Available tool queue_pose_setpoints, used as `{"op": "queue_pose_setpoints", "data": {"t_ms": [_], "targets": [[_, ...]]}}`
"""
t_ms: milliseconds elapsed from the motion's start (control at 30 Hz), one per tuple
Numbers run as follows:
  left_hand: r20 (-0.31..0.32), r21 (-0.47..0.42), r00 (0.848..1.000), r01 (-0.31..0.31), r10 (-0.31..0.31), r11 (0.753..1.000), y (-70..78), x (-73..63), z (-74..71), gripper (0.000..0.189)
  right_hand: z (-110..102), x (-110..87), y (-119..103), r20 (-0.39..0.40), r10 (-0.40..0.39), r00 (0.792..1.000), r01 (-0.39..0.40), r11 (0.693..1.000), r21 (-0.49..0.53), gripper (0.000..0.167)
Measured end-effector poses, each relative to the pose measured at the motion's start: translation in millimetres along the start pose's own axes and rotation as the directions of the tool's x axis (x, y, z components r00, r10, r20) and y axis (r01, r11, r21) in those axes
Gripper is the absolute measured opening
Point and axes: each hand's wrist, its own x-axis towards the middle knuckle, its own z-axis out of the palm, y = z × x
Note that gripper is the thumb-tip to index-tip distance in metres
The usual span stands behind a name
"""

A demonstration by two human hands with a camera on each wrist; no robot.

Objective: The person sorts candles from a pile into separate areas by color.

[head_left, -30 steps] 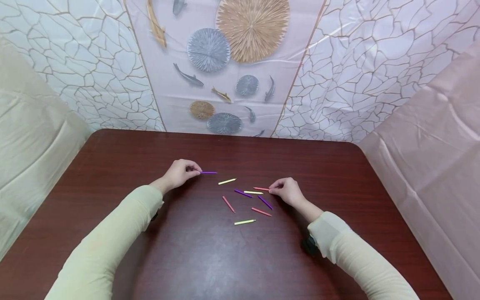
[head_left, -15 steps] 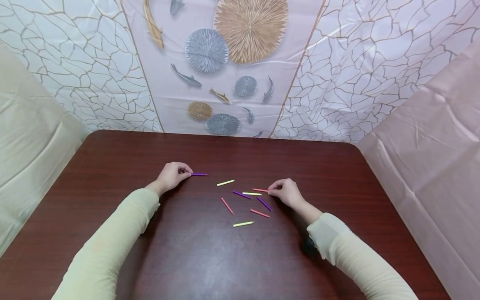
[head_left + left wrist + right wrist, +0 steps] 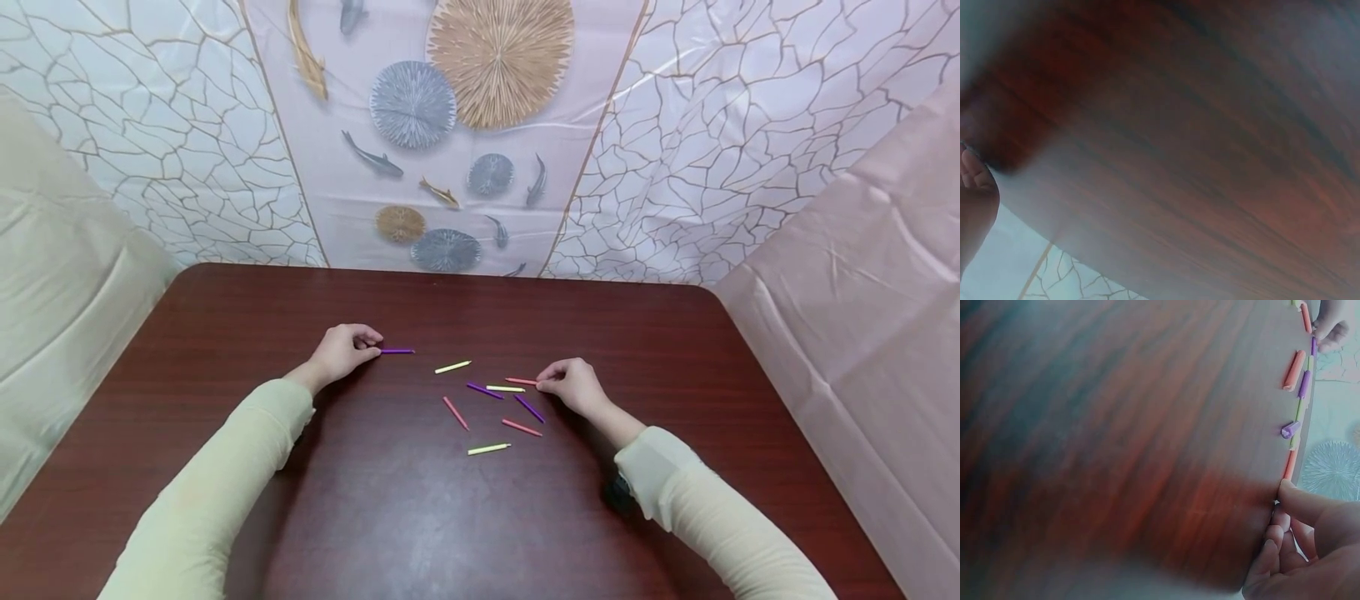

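Near the table's left middle, my left hand (image 3: 341, 353) has its thumb tip at the left end of a thin purple stick (image 3: 397, 351) with a narrow tip. Its forefinger stands slightly apart from the thumb, and the stick lies on the table. My right hand (image 3: 576, 387) pinches the right end of a thin red stick (image 3: 521, 381) between thumb and fingers. That red stick (image 3: 1290, 464) also shows in the right wrist view, in front of the thumb. Only a part of a hand (image 3: 975, 181) appears at the left edge of the left wrist view.
Between the hands lie several loose sticks: yellow (image 3: 453, 367), yellow (image 3: 506, 388), purple (image 3: 485, 391), purple (image 3: 529, 408), red (image 3: 456, 413), red (image 3: 522, 427) and yellow-green (image 3: 489, 449). The dark wooden table (image 3: 420, 533) meets a patterned backdrop (image 3: 450, 192) at the back.
My left hand drew the purple stick to the left, then its forefinger parted slightly from the thumb while the stick stayed put. My right hand and the red stick have hardly moved.
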Motion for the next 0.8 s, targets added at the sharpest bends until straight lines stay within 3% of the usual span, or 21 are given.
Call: {"op": "queue_pose_setpoints", "data": {"t_ms": [200,400,600,800], "targets": [[-0.028,-0.068,1.000,0.000,-0.002,0.998,14.0,-3.0,-2.7,0.024,0.5,1.5,0.9,0.002,0.006,1.000,-0.006,1.000,0.000,0.008],[0.041,-0.180,0.997,-0.064,0.072,0.982,37.7,-7.6,6.6,0.020,0.8,1.6,0.7,0.007,0.005,1.000,-0.005,1.000,-0.004,0.008],[0.163,-0.177,0.966,-0.169,0.198,0.969,55.1,-13.7,26.8,0.019,0.9,0.9,0.3,0.006,-0.001,1.000,0.001,1.000,-0.003,0.008],[0.210,-0.135,0.933,-0.268,0.292,0.954,62.7,-20.4,49.3,0.020,0.9,0.8,-0.4,0.005,0.002,1.000,-0.002,1.000,-0.006,0.008]]}}
